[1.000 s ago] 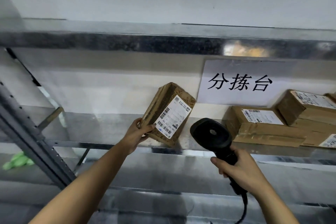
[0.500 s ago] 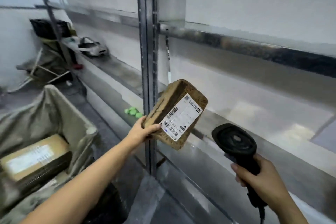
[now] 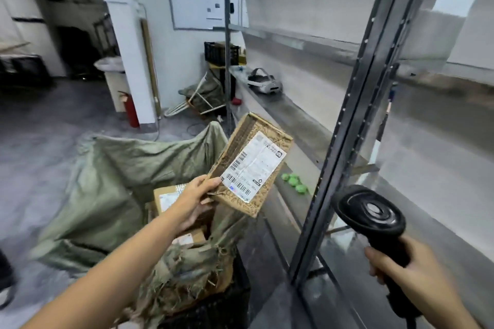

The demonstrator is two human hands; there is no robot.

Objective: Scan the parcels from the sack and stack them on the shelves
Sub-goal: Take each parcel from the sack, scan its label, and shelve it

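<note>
Left hand [image 3: 196, 203]: gripping parcel [image 3: 238, 139] above sack [image 3: 112, 168].
Right hand [image 3: 411, 271]: gripping scanner [image 3: 371, 211].
Shelf post [image 3: 344, 147]: standing between them.
Label [image 3: 254, 168]: showing barcodes, text unreadable.

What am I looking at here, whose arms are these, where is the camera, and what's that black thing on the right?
There is no machine here. These are a person's two bare arms, filmed by one wide-angle camera worn on their head, which looks forward and down. The left hand holds a flat brown cardboard parcel by its lower corner, with the white barcode label facing the camera. The right hand grips a black handheld barcode scanner, held apart from the parcel. Below the parcel is an open grey-green woven sack with more cardboard parcels inside. To the right runs grey metal shelving. On it lie a few small green objects and, farther back, a white headset.
</note>
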